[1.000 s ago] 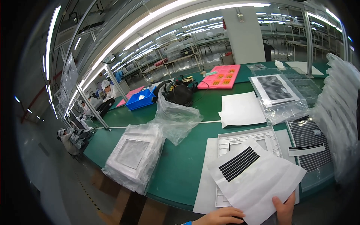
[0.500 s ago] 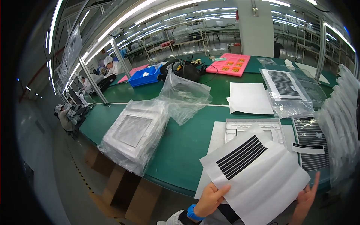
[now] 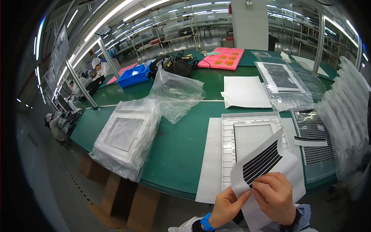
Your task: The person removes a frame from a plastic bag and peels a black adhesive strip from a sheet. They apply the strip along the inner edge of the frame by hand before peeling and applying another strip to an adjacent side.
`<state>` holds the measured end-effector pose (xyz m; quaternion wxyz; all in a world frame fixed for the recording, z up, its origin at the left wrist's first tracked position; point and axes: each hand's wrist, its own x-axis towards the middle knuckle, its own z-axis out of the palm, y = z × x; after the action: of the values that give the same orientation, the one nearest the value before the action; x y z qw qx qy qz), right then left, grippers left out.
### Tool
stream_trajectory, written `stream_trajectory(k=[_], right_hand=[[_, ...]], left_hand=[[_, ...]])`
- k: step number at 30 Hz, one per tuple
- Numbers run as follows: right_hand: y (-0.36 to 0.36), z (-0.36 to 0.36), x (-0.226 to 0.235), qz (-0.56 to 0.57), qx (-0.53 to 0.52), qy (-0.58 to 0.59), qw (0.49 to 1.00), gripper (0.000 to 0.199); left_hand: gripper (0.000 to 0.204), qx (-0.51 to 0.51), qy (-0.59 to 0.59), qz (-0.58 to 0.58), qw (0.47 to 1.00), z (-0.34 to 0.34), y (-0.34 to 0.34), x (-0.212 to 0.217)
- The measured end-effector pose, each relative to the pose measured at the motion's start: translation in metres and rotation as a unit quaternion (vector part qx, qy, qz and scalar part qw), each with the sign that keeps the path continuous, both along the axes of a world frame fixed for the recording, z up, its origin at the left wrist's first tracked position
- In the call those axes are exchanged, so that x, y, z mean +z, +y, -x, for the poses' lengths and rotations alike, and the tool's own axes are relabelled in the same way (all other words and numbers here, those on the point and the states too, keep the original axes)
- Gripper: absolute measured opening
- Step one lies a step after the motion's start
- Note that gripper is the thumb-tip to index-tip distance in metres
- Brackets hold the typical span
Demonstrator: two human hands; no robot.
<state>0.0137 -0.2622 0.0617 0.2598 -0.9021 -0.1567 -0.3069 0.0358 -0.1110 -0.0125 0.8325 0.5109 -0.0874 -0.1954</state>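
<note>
A white backing sheet [image 3: 290,164] with several black strips [image 3: 262,162] side by side is held up, bent, at the lower right. My left hand [image 3: 227,207], with a blue band at its wrist, grips the sheet's lower left edge between thumb and fingers. My right hand [image 3: 276,197] is closed in a pinch at the lower end of the strips, its fingertips on a strip's end. Behind the sheet a white plastic frame [image 3: 228,154] with a rectangular opening lies on white paper [image 3: 208,162]; the held sheet covers its lower right part.
A bagged white frame [image 3: 123,133] lies left on the green table [image 3: 176,154]. Striped sheets [image 3: 315,154], a loose strip piece [image 3: 310,142] and plastic-wrapped stacks [image 3: 344,116] are right. Farther back are white paper [image 3: 246,92], a blue bin [image 3: 133,76] and a pink tray [image 3: 220,58].
My right hand has come from the sheet's right edge to the strips and closed in a pinch. The sheet has bent and moved nearer, uncovering more of the white frame.
</note>
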Motion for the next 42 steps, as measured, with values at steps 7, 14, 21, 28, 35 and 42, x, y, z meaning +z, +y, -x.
stream_trajectory(k=[7, 14, 21, 28, 35, 42], right_hand=[[0.006, 0.004, -0.001, -0.007, -0.014, 0.027, 1.000, 0.020], [0.006, 0.005, -0.008, -0.024, -0.026, 0.018, 0.999, 0.021], [0.007, 0.003, -0.007, -0.026, -0.011, 0.002, 1.000, 0.025], [0.006, 0.002, -0.011, -0.035, -0.012, -0.007, 0.999, 0.028], [0.000, 0.001, -0.022, -0.013, 0.026, -0.018, 0.999, 0.030], [-0.006, 0.000, -0.027, -0.143, 0.037, 0.025, 0.989, 0.023]], left_hand=[[0.025, 0.023, -0.115, -0.122, 0.986, 0.003, 0.002, -0.001], [0.026, 0.006, -0.121, -0.137, 0.983, 0.002, 0.004, -0.001], [0.028, -0.007, -0.098, -0.114, 0.989, 0.001, 0.005, 0.002], [0.033, -0.030, -0.051, 0.019, 0.998, -0.002, 0.007, 0.008], [0.031, -0.061, -0.002, -0.042, 0.997, -0.016, 0.012, 0.012], [0.025, -0.035, -0.001, -0.073, 0.997, -0.017, 0.012, 0.016]])
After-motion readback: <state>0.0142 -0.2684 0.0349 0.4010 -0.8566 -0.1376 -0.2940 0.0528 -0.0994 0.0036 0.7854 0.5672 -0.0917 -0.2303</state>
